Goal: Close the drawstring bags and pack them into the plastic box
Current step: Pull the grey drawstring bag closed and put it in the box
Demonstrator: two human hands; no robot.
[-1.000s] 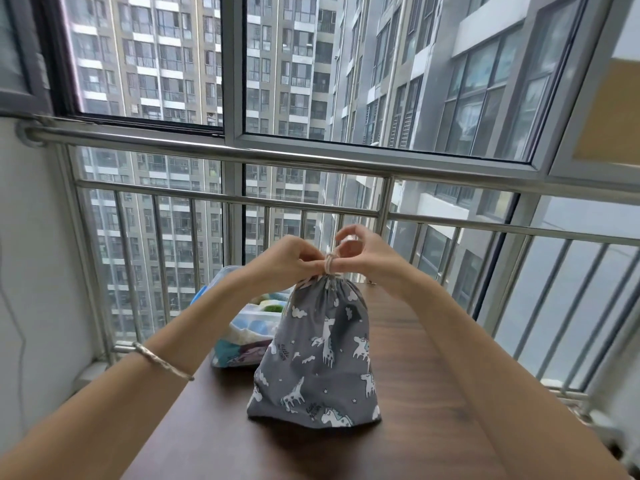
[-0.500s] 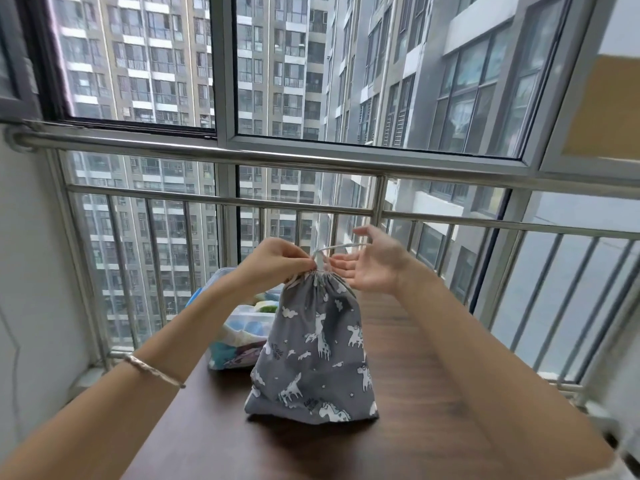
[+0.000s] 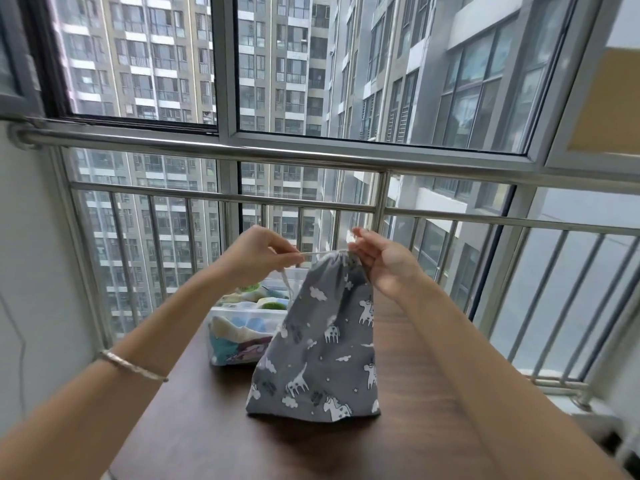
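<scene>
The gray bag (image 3: 322,348) stands mid-frame, just under your hands. Your left hand (image 3: 258,258) pinches its string (image 3: 318,253), and your right hand (image 3: 381,266) curls round the bunched top.

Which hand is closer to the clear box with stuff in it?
Left. The left hand pinches the drawstring just above the plastic box. The right hand holds the neck of the grey unicorn bag, with the bag between it and the box.

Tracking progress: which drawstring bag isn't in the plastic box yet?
The grey unicorn-print bag, standing on the table beside the box; the others lie inside it.
</scene>
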